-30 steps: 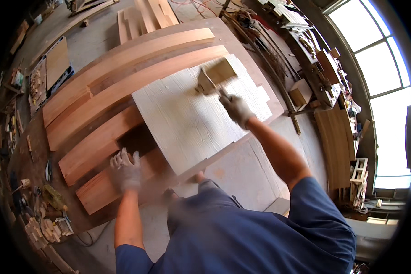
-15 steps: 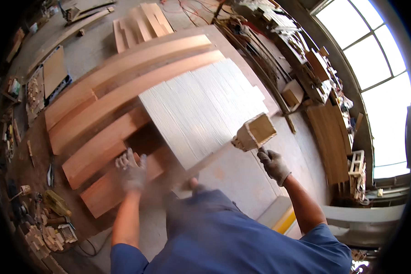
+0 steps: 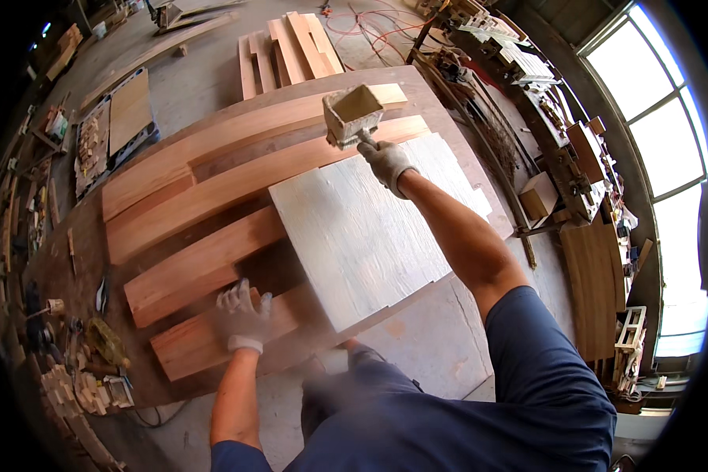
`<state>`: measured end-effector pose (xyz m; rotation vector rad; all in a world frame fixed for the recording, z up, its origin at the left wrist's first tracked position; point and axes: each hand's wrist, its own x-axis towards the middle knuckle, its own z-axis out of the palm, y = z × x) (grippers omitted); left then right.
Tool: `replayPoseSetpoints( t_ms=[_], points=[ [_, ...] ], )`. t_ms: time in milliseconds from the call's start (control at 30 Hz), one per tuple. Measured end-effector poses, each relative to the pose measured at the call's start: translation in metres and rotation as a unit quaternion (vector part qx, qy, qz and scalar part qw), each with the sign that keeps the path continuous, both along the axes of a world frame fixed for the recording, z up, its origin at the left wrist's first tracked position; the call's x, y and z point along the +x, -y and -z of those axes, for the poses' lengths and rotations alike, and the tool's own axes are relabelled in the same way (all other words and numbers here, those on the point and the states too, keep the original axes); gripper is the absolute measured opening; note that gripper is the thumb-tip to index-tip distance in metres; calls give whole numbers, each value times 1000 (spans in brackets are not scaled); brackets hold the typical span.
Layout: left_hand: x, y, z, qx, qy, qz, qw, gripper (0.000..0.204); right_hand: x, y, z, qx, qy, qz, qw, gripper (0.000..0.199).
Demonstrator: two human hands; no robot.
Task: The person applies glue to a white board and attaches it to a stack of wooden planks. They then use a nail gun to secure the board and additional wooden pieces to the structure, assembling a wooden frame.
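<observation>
far left: pile of pale scrap blocks (image 3: 75, 389), yellowish bottle (image 3: 106, 342) just beside it, both down by the lower rim. above, a flat tan board (image 3: 131, 112) in a bluish frame.

brown table (image 3: 67, 287) fills the middle, set slantwise. on it, reddish wood: near board (image 3: 185, 346), next board (image 3: 204, 263) beyond it, then two long curved boards (image 3: 252, 173) farther out. dark gap between the first two.

left hand (image 3: 244, 316), pale glove, at the near board, fingers apart, nothing held in it. haze blurs it; can't tell if it presses on the wood. stack of planks (image 3: 291, 53) past the table's far edge.

box-shaped tool (image 3: 352, 114), whitish crust, open top, held up over the far boards, near the white panel's far left corner. white panel (image 3: 362, 232) lies on the table's right part, grooved face up, edges stepped. right hand (image 3: 387, 164), gloved, clamped around the tool's short handle, above the panel; forearm crosses over the panel too.

red hose (image 3: 377, 23) behind. right side: cluttered bench (image 3: 547, 110), brown panel (image 3: 592, 291) upright below it, bright window (image 3: 645, 102) at the rim.
</observation>
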<state>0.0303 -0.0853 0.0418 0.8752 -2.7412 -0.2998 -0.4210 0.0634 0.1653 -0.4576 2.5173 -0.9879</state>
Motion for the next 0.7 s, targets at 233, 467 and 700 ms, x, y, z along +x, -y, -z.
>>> replayPoseSetpoints(
  t_ms=[233, 467, 700],
  points=[
    [-4, 6, 15, -25, -21, 12, 999, 63, 91, -71, 7, 8, 38, 26, 999, 55],
    [-3, 8, 16, -1, -7, 4, 1000, 68, 285, -284, -32, 133, 78, 72, 985, 35],
    [10, 18, 19, -15, -24, 26, 999, 71, 334, -305, -73, 144, 93, 126, 977, 50]
  ],
)
